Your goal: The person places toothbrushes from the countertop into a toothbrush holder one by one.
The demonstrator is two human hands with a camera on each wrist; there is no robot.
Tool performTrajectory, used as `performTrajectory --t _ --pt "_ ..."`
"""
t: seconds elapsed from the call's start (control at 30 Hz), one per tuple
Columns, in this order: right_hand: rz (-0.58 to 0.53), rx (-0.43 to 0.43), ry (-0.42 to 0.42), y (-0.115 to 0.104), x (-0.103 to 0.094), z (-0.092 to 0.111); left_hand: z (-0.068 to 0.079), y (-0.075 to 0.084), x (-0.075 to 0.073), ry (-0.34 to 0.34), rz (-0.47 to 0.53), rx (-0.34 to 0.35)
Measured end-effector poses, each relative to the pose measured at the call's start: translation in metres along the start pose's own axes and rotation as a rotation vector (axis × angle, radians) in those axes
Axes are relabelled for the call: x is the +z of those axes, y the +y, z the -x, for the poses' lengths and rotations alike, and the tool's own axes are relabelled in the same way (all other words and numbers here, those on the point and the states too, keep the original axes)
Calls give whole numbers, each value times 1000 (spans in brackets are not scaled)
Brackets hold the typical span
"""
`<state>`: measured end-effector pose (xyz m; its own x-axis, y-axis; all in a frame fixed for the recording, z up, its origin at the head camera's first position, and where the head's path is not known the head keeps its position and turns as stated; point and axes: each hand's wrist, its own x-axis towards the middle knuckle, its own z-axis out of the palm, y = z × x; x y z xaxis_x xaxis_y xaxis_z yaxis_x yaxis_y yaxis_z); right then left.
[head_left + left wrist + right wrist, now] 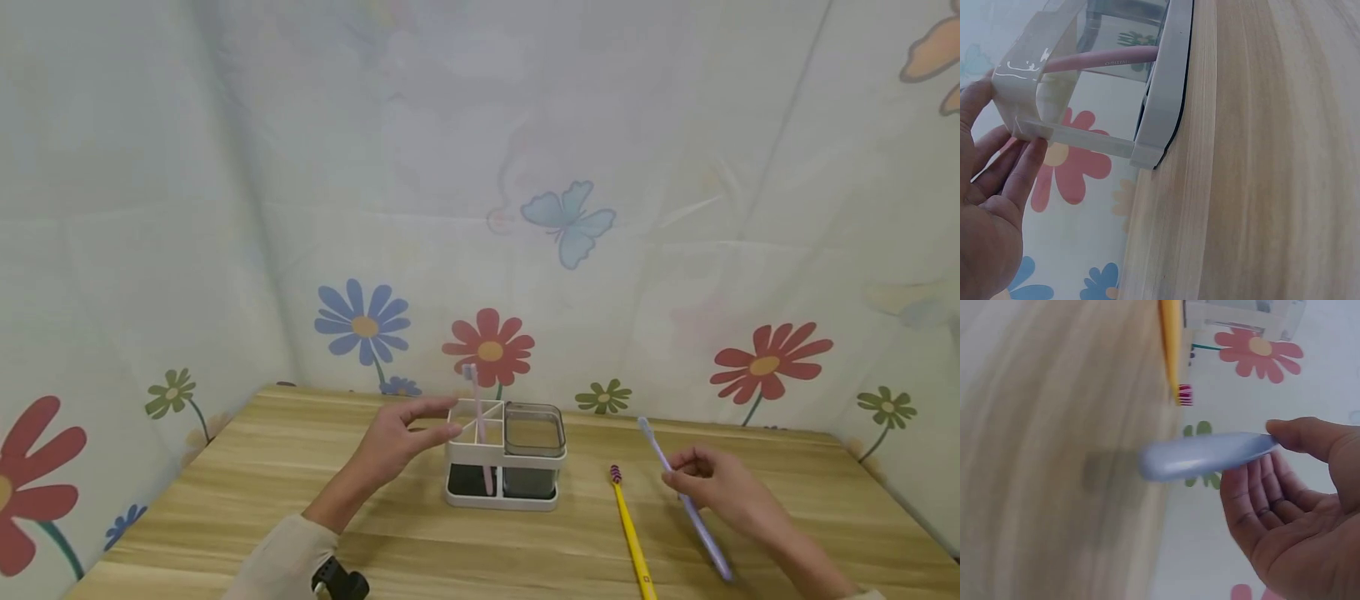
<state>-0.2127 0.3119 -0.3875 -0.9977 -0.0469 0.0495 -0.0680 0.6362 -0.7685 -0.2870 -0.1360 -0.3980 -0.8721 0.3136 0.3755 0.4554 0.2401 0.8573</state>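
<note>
A white toothbrush holder [475, 455] with a divided top rack stands on the table, a pink toothbrush [479, 411] upright in one front compartment. At the holder's left side, my left hand [396, 437] grips the top rack between thumb and fingers; the left wrist view shows the fingertips [1036, 145] against its corner. My right hand [723, 487] pinches a lavender toothbrush [697, 523] partway along its length, bristle head up and away, handle end toward me. In the right wrist view the brush is tilted above the tabletop. Left of it lies a yellow toothbrush [632, 537] with dark and pink bristles.
A clear, grey-tinted cup [534, 429] sits in the holder's right half. The wood-grain table [360, 533] ends at a hanging cloth [420, 208] printed with flowers and a butterfly. A black strap device [340, 579] is on my left wrist.
</note>
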Motion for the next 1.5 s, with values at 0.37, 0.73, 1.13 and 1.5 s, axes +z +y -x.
performTrajectory --t 0.37,0.73,1.13,1.5 --pt "-112 -96 84 -15 -7 7 0 0 0 -3 -11 1" --pt "-149 -157 130 -19 -9 9 -1 -1 0 0 -9 3" --pt "-159 -250 198 -26 -8 12 0 0 0 0 -3 1" --pt "-167 -359 242 -64 0 13 -2 -1 1 7 19 -7"
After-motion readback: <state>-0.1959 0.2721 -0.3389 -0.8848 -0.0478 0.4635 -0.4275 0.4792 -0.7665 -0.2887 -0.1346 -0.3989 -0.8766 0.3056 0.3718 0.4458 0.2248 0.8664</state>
